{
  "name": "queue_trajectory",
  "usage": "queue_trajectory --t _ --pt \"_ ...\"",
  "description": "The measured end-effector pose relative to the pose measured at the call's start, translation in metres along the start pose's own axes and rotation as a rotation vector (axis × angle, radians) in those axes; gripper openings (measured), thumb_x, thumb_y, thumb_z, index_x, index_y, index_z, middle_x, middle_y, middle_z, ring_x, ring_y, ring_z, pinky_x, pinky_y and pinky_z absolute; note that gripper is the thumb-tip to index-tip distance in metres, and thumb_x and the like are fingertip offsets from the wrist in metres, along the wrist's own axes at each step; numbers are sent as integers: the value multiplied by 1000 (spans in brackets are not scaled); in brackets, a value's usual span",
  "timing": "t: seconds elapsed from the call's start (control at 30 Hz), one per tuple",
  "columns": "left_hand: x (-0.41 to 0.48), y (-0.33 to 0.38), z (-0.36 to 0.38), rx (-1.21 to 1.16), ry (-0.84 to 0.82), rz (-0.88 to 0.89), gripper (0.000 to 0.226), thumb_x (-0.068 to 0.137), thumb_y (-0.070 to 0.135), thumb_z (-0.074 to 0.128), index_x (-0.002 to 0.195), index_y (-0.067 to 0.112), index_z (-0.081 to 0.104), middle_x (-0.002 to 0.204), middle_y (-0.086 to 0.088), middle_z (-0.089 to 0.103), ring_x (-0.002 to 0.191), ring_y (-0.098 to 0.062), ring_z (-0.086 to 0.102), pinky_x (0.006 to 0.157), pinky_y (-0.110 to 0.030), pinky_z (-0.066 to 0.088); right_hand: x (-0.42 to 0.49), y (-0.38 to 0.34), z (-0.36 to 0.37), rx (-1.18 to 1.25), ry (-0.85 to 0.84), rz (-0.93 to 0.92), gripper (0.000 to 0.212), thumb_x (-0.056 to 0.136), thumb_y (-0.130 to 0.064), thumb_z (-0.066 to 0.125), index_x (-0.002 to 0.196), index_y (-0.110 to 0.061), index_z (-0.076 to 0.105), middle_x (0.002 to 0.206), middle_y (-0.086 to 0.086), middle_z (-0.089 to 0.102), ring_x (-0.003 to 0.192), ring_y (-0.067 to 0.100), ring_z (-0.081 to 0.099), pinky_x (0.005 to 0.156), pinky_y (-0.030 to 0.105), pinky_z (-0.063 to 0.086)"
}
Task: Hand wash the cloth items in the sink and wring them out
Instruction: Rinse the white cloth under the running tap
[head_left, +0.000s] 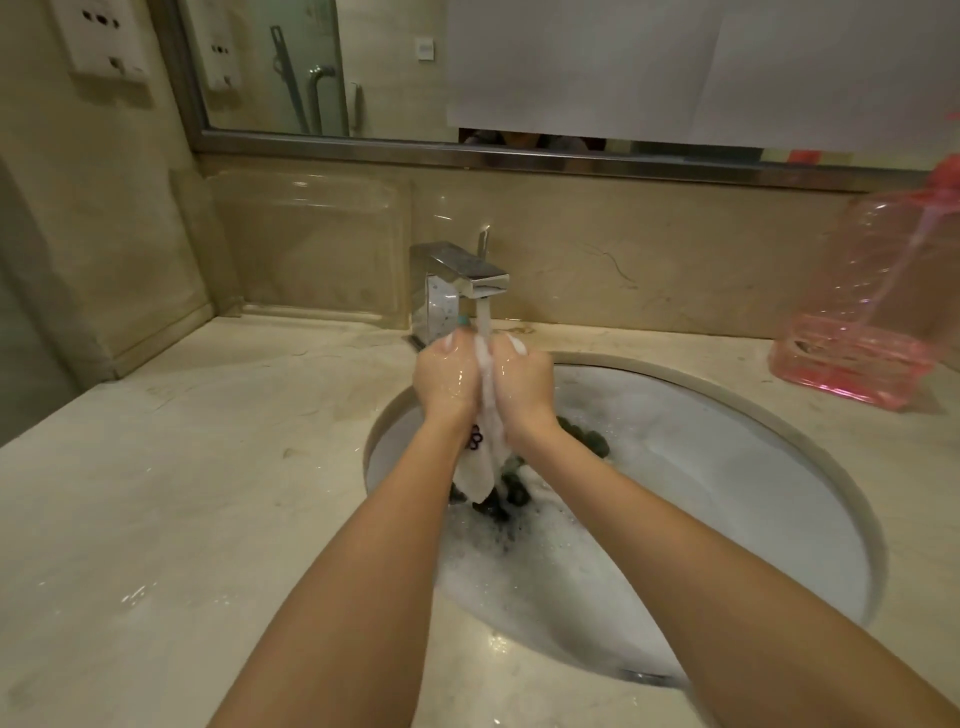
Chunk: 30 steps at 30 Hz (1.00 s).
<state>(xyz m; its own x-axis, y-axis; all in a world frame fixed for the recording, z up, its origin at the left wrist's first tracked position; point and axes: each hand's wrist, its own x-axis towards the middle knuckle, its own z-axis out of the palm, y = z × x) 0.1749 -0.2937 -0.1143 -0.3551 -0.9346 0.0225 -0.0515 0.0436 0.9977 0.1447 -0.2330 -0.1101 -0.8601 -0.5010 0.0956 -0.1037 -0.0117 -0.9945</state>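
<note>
A small white cloth (480, 462) with a dark flower mark hangs between my two hands under the running tap (465, 275). My left hand (444, 379) and my right hand (522, 382) both grip its upper part, knuckles close together, and the water stream falls between them. The cloth's lower corner dangles over the oval sink (810, 452), which holds soapy water. A dark cloth item (582, 434) lies in the suds below and behind my hands, partly hidden by my right wrist.
A pink transparent plastic jug (878, 312) stands on the marble counter (208, 493) at the right. A clear plastic tray (311, 244) leans against the back wall left of the tap. A mirror runs above the backsplash.
</note>
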Motion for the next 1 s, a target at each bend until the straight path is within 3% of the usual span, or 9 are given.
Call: queue_trajectory --t 0.1,0.23,0.3,0.4,0.53,0.63,0.73,0.87,1.0 --pt "3 -1 -9 -32 50 -118 37 97 38 48 72 15 62 76 -8 66 83 -28 65 77 -37 52 -11 -2 4 -72 -71 -156 33 94 -18 52 61 -13 52 58 3 48 56 12 45 54 26 38" --pt "-3 3 -7 -31 -141 -68 33 97 37 48 76 16 63 82 -9 68 86 -27 66 79 -38 52 -1 1 -2 -127 -19 -143 35 95 -20 52 60 -14 51 55 -1 46 49 9 40 47 21 33" --pt "-14 8 -1 -124 -257 -40 31 97 36 53 74 17 63 76 -4 66 79 -22 64 77 -35 52 13 2 -13 -162 60 -111 37 96 -21 50 61 -14 49 58 0 48 52 11 41 45 22 32" --pt "-21 11 -2 -216 -239 -15 31 98 39 54 85 13 65 85 -3 66 84 -20 63 80 -34 52 26 1 -26 -184 72 -28 27 96 -20 44 71 -10 50 66 3 48 67 18 45 55 29 33" --pt "-14 3 -11 -121 -137 206 36 101 41 46 95 8 60 82 4 58 77 -6 54 67 -19 44 28 4 -42 -211 -296 219 29 98 -36 45 94 -15 64 95 6 68 91 21 62 79 34 50" --pt "-9 0 -14 -46 -139 278 46 100 47 43 97 3 58 84 1 54 81 -13 51 76 -29 44 30 7 -60 -37 -590 320 29 98 -36 51 91 -13 67 87 4 72 91 20 66 82 32 52" --pt "-4 -2 -15 -9 -157 267 50 99 50 43 111 3 57 98 -5 59 94 -19 57 86 -35 48 35 5 -71 -48 -750 389 36 93 -38 61 112 -7 65 109 13 71 106 27 65 89 36 52" --pt "-1 -6 -16 13 -209 237 45 98 51 45 104 8 57 93 -3 61 91 -21 59 87 -39 50 37 -1 -73 43 -638 365 31 89 -21 67 115 -6 63 107 13 72 97 24 70 83 36 54" --pt "0 -7 -17 58 -324 138 44 96 52 49 110 11 58 100 -2 65 93 -18 62 80 -31 51 44 -7 -81 361 -306 316 28 86 -8 64 113 -4 58 96 10 68 87 22 67 71 35 56"
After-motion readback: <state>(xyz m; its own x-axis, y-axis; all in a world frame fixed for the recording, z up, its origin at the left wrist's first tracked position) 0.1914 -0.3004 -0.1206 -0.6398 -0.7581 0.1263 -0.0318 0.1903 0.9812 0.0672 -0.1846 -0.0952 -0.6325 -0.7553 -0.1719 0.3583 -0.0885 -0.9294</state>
